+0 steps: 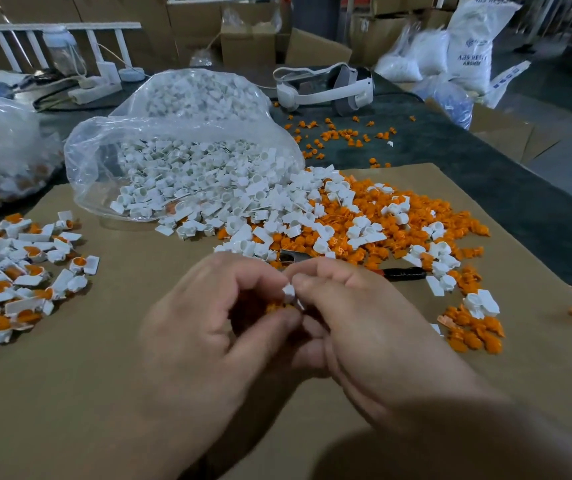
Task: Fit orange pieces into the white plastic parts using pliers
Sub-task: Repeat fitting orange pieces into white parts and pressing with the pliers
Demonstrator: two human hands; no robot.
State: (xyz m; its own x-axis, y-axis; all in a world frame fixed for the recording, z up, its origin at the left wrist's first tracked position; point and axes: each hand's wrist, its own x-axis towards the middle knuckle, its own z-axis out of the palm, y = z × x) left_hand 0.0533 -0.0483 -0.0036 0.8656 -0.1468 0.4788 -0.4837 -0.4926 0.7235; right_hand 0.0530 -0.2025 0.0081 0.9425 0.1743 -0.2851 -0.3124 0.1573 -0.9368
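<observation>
White plastic part (289,292): pinched in right hand (364,327) fingertips, above the cardboard (121,393). Orange piece (276,307): gripped in left hand (208,327), meeting the part. Step: seating by hand, apparently. Next: calls for the pliers (402,274), lying unheld just behind.

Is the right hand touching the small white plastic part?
Touching. The head view shows the right hand pinching the small white plastic part between its fingertips.
</observation>
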